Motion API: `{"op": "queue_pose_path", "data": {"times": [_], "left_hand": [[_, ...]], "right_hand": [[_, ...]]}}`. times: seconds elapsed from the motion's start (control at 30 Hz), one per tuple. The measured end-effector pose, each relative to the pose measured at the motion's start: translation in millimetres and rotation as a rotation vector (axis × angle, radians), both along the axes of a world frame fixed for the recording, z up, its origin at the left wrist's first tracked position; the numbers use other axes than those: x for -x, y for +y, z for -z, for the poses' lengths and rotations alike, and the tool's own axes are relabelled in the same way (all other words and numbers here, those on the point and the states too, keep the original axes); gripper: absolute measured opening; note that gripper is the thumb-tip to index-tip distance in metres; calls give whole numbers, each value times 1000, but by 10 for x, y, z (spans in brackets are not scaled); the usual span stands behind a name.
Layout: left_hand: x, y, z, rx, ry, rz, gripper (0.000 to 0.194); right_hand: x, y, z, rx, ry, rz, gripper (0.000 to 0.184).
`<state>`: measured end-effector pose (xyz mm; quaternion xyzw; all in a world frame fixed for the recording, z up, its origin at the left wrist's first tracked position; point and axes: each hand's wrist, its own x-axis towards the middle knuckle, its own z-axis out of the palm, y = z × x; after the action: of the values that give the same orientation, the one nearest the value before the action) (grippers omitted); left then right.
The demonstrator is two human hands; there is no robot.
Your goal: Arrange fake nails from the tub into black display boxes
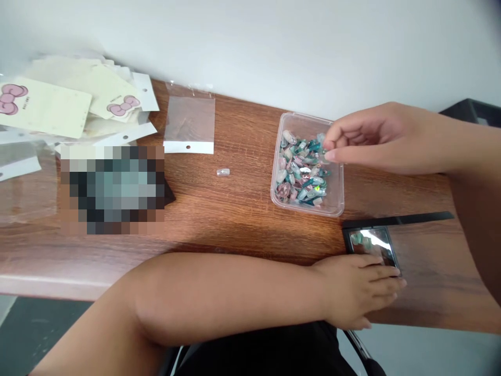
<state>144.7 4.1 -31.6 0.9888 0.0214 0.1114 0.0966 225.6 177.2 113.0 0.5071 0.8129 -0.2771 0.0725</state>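
Note:
A clear plastic box (338, 206) holds a heap of press-on nails (299, 169) in teal, pink and clear tones. My right hand (376, 138) is over the box's right side, thumb and forefinger pinched on what looks like a small clear press-on nail (323, 151). My left forearm crosses the front of the table. Palm down and fingers spread, my left hand (364, 290) rests at a flat black-framed case (346, 237) with a shiny surface, where green shapes show. A single pale nail (223, 172) lies on the wood left of the box.
An empty clear bag (190, 117) with a white header lies near the wall. Cream cards with pink bows (47, 107) and more bags pile up at the left. A pixelated dark object (121, 188) stands on the wooden table (203, 219). A black object (475, 109) is at the far right.

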Motion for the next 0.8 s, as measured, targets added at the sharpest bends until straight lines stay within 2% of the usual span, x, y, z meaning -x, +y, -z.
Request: {"op": "queue_pose_path", "data": {"times": [0.07,0.13,0.2,0.27,0.4,0.63,0.8], "left_hand": [[7,2,-6,-5,-11,-2,67],[41,11,-48,-17,8,6,66],[86,22,-102,-34,20,-2,63],[125,30,-149,-41,18,-15,61],[148,29,-188,-44,30,-30,59],[111,-16,-167,-57,52,-68,59],[123,-6,-187,-69,66,-65,61]], "right_hand": [[107,9,17,-193,-229,16,45],[237,28,50,-308,-334,-16,50],[365,56,106,-297,-294,-98,51],[466,86,174,-260,-270,-171,45],[543,94,250,-296,-381,-214,37],[563,-22,192,-250,-415,-228,24],[453,11,59,-264,-453,-185,16]]}}
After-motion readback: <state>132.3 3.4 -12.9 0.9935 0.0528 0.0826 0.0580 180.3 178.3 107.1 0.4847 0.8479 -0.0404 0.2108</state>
